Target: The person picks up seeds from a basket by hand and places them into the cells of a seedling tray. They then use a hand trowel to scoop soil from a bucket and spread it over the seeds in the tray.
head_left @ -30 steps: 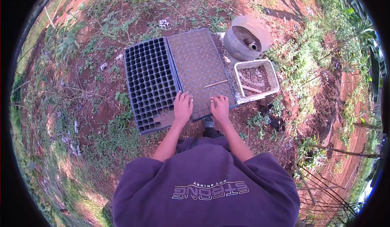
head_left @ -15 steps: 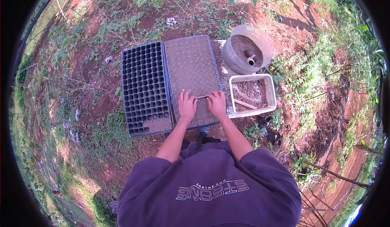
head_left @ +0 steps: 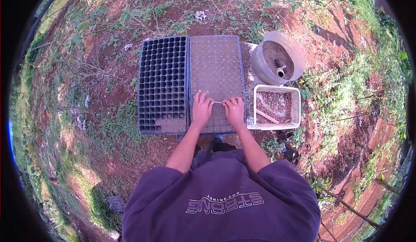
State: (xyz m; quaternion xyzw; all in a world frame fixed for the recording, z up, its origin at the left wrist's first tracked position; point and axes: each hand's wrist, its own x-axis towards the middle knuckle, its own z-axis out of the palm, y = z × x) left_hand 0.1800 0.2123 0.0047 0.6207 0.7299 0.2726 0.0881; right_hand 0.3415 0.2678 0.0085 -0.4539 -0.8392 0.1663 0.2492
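Note:
A seedling tray filled with soil (head_left: 216,64) lies in front of me. Over its nearer part, my left hand (head_left: 202,109) and my right hand (head_left: 234,111) hold the two ends of a short thin stick (head_left: 218,102), with the fingers of both hands closed on it. The stick lies level, close to the soil surface. Beside this tray on the left is a black tray (head_left: 164,77) of mostly hollow cells, with soil in several cells at its near edge.
Right of the trays stands a round translucent tub (head_left: 256,64) with soil and a short pipe piece (head_left: 281,72) inside. Nearer is a white rectangular basket (head_left: 299,107) holding reddish grains and a flat wooden strip (head_left: 267,116). Weeds surround everything.
The whole view has shifted, so trays and containers appear further right. Both hands still hold the stick, which now lies slightly farther up relative to the tray's near edge.

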